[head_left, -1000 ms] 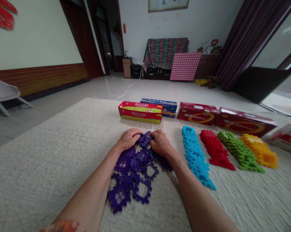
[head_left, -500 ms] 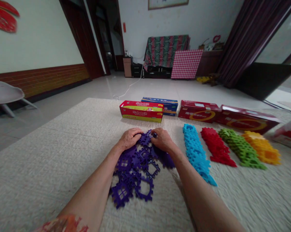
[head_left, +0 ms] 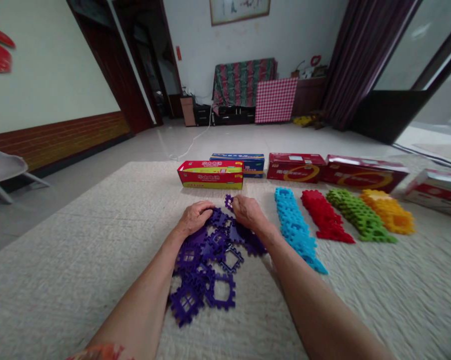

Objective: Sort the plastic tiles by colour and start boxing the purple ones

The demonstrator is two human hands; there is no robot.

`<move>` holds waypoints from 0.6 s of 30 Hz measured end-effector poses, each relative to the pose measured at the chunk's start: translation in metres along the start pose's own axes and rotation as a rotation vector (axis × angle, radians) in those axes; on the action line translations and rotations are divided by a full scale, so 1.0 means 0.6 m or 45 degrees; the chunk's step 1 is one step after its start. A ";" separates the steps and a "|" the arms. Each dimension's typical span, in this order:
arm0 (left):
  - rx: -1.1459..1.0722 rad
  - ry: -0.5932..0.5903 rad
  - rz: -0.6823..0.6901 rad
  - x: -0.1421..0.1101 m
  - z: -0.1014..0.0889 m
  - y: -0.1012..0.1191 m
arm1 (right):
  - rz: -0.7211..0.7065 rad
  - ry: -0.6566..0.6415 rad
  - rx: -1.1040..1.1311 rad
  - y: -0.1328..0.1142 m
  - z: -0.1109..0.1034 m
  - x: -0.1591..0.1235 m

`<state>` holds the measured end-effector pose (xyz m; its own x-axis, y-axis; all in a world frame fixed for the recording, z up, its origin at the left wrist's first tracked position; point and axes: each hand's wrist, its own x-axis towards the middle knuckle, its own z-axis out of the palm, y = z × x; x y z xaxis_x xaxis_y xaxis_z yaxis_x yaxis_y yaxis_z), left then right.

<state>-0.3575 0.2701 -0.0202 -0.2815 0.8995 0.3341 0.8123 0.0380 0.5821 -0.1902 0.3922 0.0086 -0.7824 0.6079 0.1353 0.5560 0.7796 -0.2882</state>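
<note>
A heap of purple interlocking building pieces (head_left: 206, 250), several with window-like cutouts, lies on the pale textured mat. My left hand (head_left: 196, 218) is curled over the heap's far left edge, its fingers and thumb closed against the pieces there. At the far right side, my right hand (head_left: 248, 212) pinches a small purple window piece (head_left: 229, 202), which sticks out left of the fingertips just beyond the heap. Under my right wrist, part of some solid purple pieces (head_left: 253, 242) is hidden.
Right of the heap lie rows of blue pieces (head_left: 295, 227), red pieces (head_left: 326, 217), green pieces (head_left: 360, 215) and yellow pieces (head_left: 388, 211). Behind stand a red-yellow box (head_left: 210, 176), a blue box (head_left: 253, 166), dark red boxes (head_left: 296, 169) and a red-white box (head_left: 437, 192).
My right hand has shifted slightly away from my left, and the small window piece now stands apart from the heap in its fingers. The camera view has turned a little right.
</note>
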 end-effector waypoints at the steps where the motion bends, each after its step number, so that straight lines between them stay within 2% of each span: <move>1: 0.002 -0.006 -0.004 0.001 -0.001 0.001 | 0.037 -0.004 -0.018 0.002 -0.001 0.005; 6: 0.004 -0.001 -0.039 0.003 -0.002 0.002 | 0.169 0.004 -0.063 0.017 -0.015 0.019; 15: 0.030 0.030 0.016 0.006 0.008 -0.017 | 0.058 -0.073 -0.130 0.002 -0.012 0.021; 18: 0.021 0.030 -0.008 0.006 0.007 -0.016 | -0.004 -0.088 -0.159 0.019 -0.024 0.030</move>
<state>-0.3641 0.2751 -0.0278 -0.2983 0.8887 0.3480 0.8187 0.0509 0.5719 -0.1936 0.4142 0.0212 -0.7994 0.5968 0.0695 0.5804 0.7970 -0.1672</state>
